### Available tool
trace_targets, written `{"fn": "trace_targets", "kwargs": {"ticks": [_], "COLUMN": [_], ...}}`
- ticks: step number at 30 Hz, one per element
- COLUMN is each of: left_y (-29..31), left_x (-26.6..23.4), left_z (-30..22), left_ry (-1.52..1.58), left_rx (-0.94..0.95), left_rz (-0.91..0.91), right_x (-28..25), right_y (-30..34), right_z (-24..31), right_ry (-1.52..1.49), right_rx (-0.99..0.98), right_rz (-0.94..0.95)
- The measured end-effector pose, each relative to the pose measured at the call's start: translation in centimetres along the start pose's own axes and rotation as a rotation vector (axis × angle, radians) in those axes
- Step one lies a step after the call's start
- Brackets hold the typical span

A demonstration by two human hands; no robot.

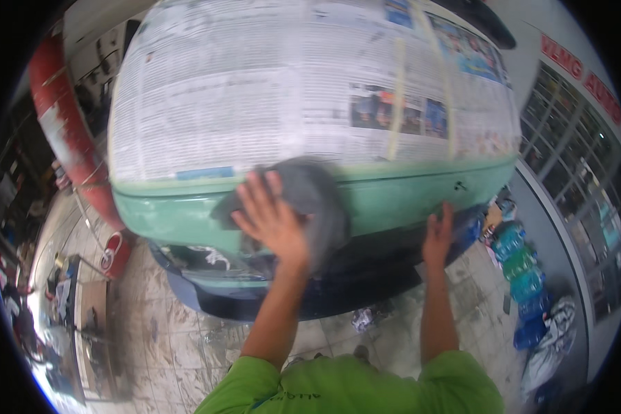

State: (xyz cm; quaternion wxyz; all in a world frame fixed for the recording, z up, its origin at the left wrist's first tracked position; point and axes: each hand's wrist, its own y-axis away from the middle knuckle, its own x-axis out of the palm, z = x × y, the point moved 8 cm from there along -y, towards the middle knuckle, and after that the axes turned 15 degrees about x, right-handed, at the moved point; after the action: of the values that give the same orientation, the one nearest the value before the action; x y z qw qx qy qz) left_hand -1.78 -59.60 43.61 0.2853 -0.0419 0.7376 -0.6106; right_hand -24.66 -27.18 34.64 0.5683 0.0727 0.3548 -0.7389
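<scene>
Cloth (328,203), grey and bunched, lies against the green car panel (400,196) around the middle of its width, reaching from its upper edge down past its lower one, with the person's left hand (274,221) flat on it, fingers spread. The right hand (437,241) is at the panel's lower edge, toward its right corner, fingers pointing up, though whether they pinch anything I cannot tell. Newspaper (234,110) covers the car above the panel's upper edge.

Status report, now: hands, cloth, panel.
Left hand spread on grey cloth, against green panel. Right hand by panel's lower edge, contact unclear. Newspaper covering the area above panel.
</scene>
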Motion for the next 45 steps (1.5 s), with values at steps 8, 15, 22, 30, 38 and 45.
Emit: {"fn": "trace_targets", "kwargs": {"ticks": [8,15,22,30,38,45], "left_y": [0.3,9.0,4.7,2.4,13.6,7.9], "left_x": [2.7,1.2,-0.8,-6.8,-6.3,-3.4], "left_z": [-20.5,-19.7,-9.9,5.1,10.1,-2.4], "left_ry": [0.685,1.007,0.999,0.852,0.755,1.151], "left_rx": [0.499,0.469,0.071,-0.389,-0.608,-0.198], "left_rz": [0.209,0.638,0.257,-0.268,0.191,0.224], "right_x": [2.0,-6.2,-5.1,7.2,-2.3,1.5], "right_y": [6.5,5.0,10.1,10.9,-2.9,-0.9], "right_z": [-2.5,-8.7,4.2,16.1,9.6,6.4], "right_ry": [-0.977,-0.688,-0.47,0.064,-0.095,-0.113], "right_rx": [0.498,0.342,0.018,-0.657,-0.297,-0.419], "right_rz": [0.269,0.063,-0.034,0.524,-0.384,-0.155]}}
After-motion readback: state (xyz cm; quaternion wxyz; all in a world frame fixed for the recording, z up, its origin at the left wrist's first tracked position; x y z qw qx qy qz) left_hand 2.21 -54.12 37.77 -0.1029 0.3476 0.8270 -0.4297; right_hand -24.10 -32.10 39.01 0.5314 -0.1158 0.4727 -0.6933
